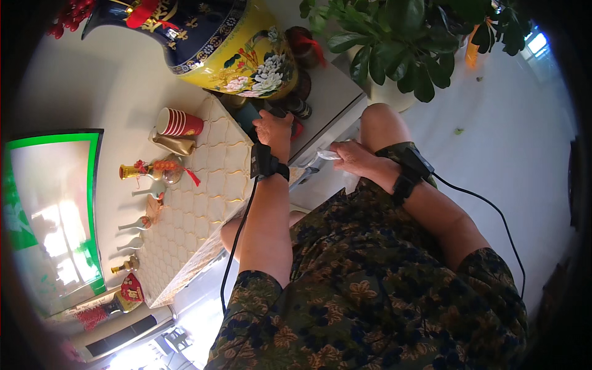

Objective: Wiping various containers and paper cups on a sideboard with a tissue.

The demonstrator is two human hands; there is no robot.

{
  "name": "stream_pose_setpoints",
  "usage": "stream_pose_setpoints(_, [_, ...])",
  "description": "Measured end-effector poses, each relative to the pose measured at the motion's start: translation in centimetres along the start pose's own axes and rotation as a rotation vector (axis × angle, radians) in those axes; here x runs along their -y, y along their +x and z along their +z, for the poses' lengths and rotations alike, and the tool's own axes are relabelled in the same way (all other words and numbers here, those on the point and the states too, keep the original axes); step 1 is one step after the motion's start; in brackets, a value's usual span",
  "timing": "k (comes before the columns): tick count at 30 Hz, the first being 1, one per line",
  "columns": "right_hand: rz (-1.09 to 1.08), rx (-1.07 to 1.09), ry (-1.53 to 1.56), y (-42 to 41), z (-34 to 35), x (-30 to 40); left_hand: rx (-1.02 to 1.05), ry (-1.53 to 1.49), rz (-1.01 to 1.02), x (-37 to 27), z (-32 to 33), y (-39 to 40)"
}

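Note:
My left hand [274,128] reaches over the top of a grey cabinet [330,99], its fingers around a dark object [278,112] that is mostly hidden. Close to those fingers stand a small dark jar [299,107] and a red item [297,129], partly covered by the hand. A large yellow and dark-blue vase [240,60] with painted flowers rises just beyond. Over my right thigh, my right hand [354,158] grips a crumpled white cloth or tissue [328,154]. More white material [350,181] hangs below that hand. Black straps with cabled devices circle both wrists.
A patterned cream tablecloth [212,162] covers the surface at left, bearing stacked red paper cups [180,122], a gold-necked glass bottle [169,170] and several small vases. A television [60,208] is further left. A leafy potted plant [397,46] stands at upper right.

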State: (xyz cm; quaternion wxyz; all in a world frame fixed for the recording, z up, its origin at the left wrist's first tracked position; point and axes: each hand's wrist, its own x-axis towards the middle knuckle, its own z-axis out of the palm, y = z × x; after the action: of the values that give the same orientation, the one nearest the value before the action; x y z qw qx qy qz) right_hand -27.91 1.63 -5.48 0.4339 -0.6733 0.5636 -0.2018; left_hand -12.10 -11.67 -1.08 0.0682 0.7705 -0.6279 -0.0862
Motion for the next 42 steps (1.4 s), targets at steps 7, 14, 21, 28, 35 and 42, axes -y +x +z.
stream_pose_setpoints(7, [0.001,0.042,-0.034,0.5,0.4,-0.4,-0.061,-0.018,0.052,0.7,0.2,0.1])
stream_pose_setpoints(14, [0.043,0.070,-0.004,0.2,0.4,-0.4,-0.081,-0.078,0.135,0.4,0.8,-0.4])
stream_pose_setpoints(21, [0.013,0.063,-0.087,0.6,1.2,-1.3,-0.106,-0.123,0.121,0.4,1.0,0.2])
stream_pose_setpoints(28, [-0.043,0.043,-0.122,0.7,1.4,-1.0,-0.142,-0.122,0.179,1.1,1.5,0.8])
stream_pose_setpoints(35, [0.003,0.114,-0.087,0.8,1.4,-1.1,-0.135,-0.152,0.195,1.3,2.0,0.4])
stream_pose_setpoints(42, [0.015,0.104,-0.115,0.7,1.7,-1.6,-0.165,-0.163,0.218,1.6,1.7,0.6])
